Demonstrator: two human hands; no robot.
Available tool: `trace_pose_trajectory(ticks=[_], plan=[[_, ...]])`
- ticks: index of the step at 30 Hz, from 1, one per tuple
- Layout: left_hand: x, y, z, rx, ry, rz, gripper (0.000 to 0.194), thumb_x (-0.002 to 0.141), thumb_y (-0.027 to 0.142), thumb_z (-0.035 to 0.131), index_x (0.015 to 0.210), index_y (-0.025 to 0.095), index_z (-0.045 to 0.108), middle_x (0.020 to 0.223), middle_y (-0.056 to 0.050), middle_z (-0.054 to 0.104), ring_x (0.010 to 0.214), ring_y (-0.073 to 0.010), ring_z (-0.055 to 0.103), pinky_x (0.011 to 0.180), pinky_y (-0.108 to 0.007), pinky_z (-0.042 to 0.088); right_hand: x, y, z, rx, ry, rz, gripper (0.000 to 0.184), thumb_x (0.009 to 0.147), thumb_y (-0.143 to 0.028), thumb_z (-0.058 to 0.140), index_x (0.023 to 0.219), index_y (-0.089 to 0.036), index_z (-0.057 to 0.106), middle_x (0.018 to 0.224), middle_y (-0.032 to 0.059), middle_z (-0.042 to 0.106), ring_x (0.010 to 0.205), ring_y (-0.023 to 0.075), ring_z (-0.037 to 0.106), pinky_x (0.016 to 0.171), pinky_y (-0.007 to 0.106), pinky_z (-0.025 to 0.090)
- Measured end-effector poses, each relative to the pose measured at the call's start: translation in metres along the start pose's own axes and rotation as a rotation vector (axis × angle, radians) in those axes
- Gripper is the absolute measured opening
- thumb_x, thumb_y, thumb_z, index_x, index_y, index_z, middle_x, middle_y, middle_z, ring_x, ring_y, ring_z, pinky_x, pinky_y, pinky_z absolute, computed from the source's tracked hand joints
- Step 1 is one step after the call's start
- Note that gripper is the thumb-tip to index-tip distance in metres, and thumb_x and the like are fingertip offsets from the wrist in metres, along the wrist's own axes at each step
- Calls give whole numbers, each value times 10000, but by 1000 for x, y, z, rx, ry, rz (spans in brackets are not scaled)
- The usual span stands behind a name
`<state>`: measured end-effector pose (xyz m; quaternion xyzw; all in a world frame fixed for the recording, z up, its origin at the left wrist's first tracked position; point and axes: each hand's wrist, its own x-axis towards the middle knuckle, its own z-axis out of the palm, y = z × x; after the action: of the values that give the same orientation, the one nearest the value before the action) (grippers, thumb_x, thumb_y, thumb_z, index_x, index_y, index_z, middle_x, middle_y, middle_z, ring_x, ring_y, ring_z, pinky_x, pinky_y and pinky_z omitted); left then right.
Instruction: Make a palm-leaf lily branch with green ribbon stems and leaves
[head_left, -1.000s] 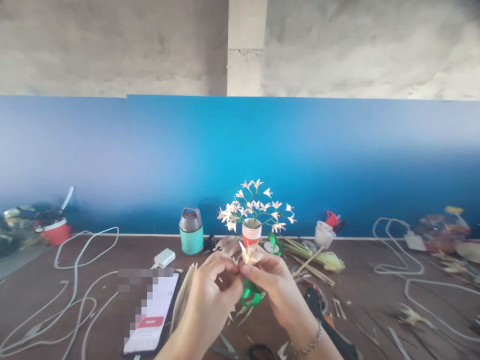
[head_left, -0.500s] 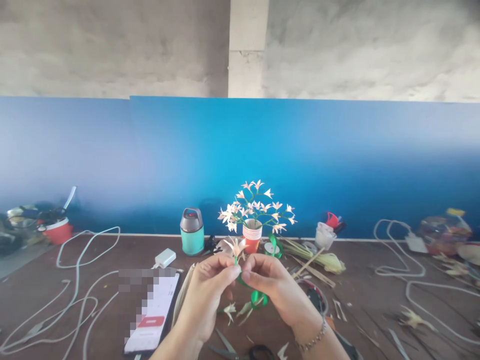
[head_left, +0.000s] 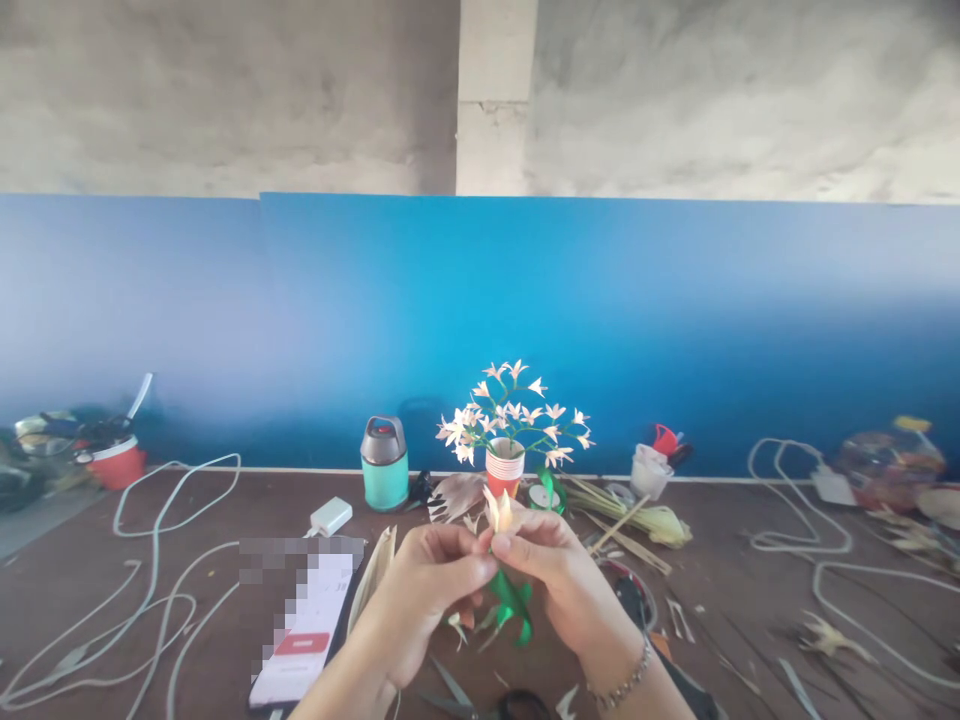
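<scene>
fingers, right hand: clamped on pale flower, 6 o'clock of cup on counter. left hand: at flower's base, grip hidden, cannot tell. green ribbon: hanging, 6 o'clock of flower.

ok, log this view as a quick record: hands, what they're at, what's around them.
left hand: fingertips close at the pale flower's base; exact grip hidden
right hand: thumb and fingers pinch the pale flower
below hands: green ribbon
behind hands: red-and-white cup with white flowers
left side: phone, white adapter, teal container
near edge: scissors, partly cut off by the frame
</scene>
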<state>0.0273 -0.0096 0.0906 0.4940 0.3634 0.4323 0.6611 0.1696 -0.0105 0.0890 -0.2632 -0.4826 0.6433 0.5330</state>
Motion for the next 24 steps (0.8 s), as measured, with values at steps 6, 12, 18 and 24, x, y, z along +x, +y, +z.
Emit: trace_pose_trajectory(ticks=[6, 12, 18, 24], plan=[[-8, 3, 5, 467, 221, 439, 100, 698, 203, 590, 608, 165, 612, 672, -19, 585, 562, -117, 519, 502, -211, 401, 0, 1, 11, -43, 188, -123, 155, 611, -288, 758, 586, -167, 665, 646, 11, 610, 614, 123, 531, 575, 231, 439], [-10, -1, 6, 683, 350, 656, 127, 691, 143, 563, 576, 190, 583, 660, -17, 582, 576, -133, 537, 522, -217, 402, 1, 13, 15, -75, 251, -209, 149, 647, -280, 737, 624, -171, 639, 665, -10, 568, 637, 112, 505, 609, 217, 430], [-9, -1, 6, 614, 300, 594, 135, 728, 162, 540, 601, 179, 583, 694, -16, 554, 566, -117, 514, 489, -208, 382, 0, 10, 14, -127, 244, -169, 169, 650, -314, 733, 677, -173, 644, 683, 4, 580, 657, 135, 521, 619, 242, 432], [-8, 7, -1, 294, 167, 368, 139, 721, 234, 589, 607, 155, 578, 699, 4, 508, 463, -67, 430, 387, -184, 357, -3, -7, 8, -179, 10, -33, 170, 772, -354, 619, 768, -184, 633, 776, 6, 588, 778, 138, 528, 729, 237, 416]])
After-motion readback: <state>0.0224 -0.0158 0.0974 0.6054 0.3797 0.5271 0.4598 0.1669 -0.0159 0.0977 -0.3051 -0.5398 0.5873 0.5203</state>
